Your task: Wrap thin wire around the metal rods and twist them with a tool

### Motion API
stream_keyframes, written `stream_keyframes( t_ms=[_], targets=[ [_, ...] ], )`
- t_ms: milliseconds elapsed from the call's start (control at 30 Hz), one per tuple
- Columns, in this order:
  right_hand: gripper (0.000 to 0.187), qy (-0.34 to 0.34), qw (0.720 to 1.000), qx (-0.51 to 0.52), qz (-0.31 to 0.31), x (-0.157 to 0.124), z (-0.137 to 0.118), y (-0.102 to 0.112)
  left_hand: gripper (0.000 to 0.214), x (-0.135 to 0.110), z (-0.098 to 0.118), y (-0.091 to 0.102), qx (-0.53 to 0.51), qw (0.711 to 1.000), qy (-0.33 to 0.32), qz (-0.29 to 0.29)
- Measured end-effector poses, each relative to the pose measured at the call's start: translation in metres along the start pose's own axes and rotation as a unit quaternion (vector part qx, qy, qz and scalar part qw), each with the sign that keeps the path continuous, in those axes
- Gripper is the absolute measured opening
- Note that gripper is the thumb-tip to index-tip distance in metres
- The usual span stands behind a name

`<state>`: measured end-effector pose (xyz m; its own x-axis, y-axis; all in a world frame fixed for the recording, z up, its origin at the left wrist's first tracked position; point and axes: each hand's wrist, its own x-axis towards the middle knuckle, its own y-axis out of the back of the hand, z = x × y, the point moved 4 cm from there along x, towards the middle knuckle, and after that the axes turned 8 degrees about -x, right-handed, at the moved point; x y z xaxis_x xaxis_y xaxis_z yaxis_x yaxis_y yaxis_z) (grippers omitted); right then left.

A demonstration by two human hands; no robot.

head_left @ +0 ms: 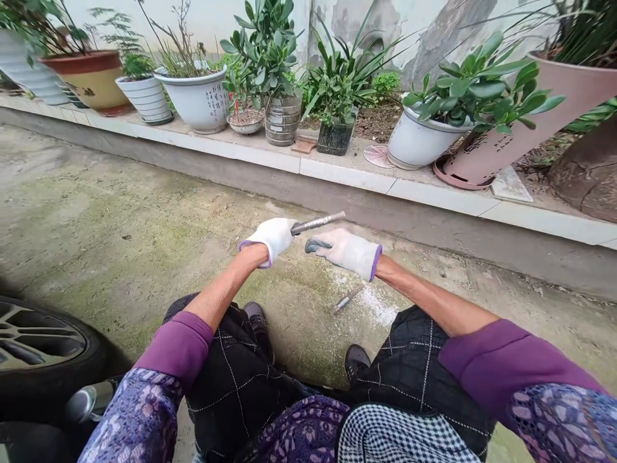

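My left hand (pixel 274 238), in a white work glove with a purple cuff, is closed around one end of a slim rod (pixel 318 222). The rod is dark near the glove, has a shiny, rough-looking middle and a duller tip, and points right. Just below its free end is my right hand (pixel 344 249), gloved the same way with dark grey fingertips. Its fingers are bent together, and what they hold, if anything, is hidden. On the concrete below lies a short metal-and-brown rod (pixel 347 301), beside scattered white powder (pixel 378 307).
A low tiled ledge (pixel 347 177) runs across ahead, lined with potted plants, among them a white pot (pixel 419 138) and a tilted pink planter (pixel 511 141). At left are a car wheel (pixel 38 341) and a metal cylinder (pixel 89 402). My shoes (pixel 357 361) flank the powder area.
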<state>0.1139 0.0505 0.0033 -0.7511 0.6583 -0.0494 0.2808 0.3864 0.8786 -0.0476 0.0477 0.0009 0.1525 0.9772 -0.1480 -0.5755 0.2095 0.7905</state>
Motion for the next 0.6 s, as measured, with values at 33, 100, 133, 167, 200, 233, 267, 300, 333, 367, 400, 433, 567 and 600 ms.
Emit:
stream_keyframes(
  t_ms=[33,100,133,167,200,233,267,300,333,367,400,433,567,600],
  targets=[
    [0.025,-0.003,0.999,-0.038,0.004,-0.001,-0.002,0.004,0.016,0.001,-0.001,-0.002,0.019,1.000,0.012,-0.002],
    [0.024,-0.022,0.995,-0.100,0.015,-0.002,0.006,0.017,0.010,0.002,-0.002,-0.007,0.048,0.998,0.029,-0.015],
    [0.024,-0.031,0.993,-0.112,0.024,-0.001,0.014,0.025,0.008,0.001,-0.002,-0.010,0.058,0.997,0.033,-0.025],
    [0.023,-0.036,0.993,-0.109,0.034,0.001,0.024,0.032,0.007,0.000,-0.001,-0.011,0.066,0.997,0.034,-0.037],
    [0.022,-0.039,0.994,-0.093,0.047,0.003,0.035,0.039,0.007,-0.002,0.001,-0.012,0.070,0.996,0.032,-0.050],
    [0.021,-0.042,0.995,-0.066,0.055,0.006,0.046,0.043,0.009,-0.005,0.003,-0.013,0.072,0.995,0.027,-0.062],
    [0.021,-0.048,0.996,-0.036,0.059,0.009,0.056,0.046,0.011,-0.008,0.005,-0.012,0.071,0.995,0.022,-0.074],
    [0.022,-0.055,0.997,-0.008,0.057,0.011,0.065,0.046,0.014,-0.011,0.008,-0.010,0.069,0.994,0.016,-0.084],
    [0.022,-0.065,0.997,0.015,0.049,0.013,0.071,0.043,0.019,-0.014,0.010,-0.007,0.063,0.994,0.010,-0.091],
    [0.024,-0.074,0.996,0.031,0.041,0.014,0.074,0.039,0.023,-0.017,0.012,-0.004,0.049,0.994,0.004,-0.098],
    [0.026,-0.081,0.995,0.040,0.032,0.014,0.073,0.033,0.027,-0.019,0.012,0.000,0.028,0.995,0.001,-0.101],
    [0.027,-0.082,0.995,0.041,0.024,0.014,0.069,0.026,0.031,-0.021,0.013,0.005,0.004,0.995,0.000,-0.097],
    [0.026,-0.017,0.999,0.033,-0.014,0.004,0.025,0.000,0.034,-0.018,0.005,0.021,0.003,0.999,0.029,-0.042],
    [0.026,0.001,0.999,0.028,-0.021,0.001,0.012,-0.003,0.032,-0.016,0.003,0.022,0.035,0.998,0.040,-0.028]
  ],
)
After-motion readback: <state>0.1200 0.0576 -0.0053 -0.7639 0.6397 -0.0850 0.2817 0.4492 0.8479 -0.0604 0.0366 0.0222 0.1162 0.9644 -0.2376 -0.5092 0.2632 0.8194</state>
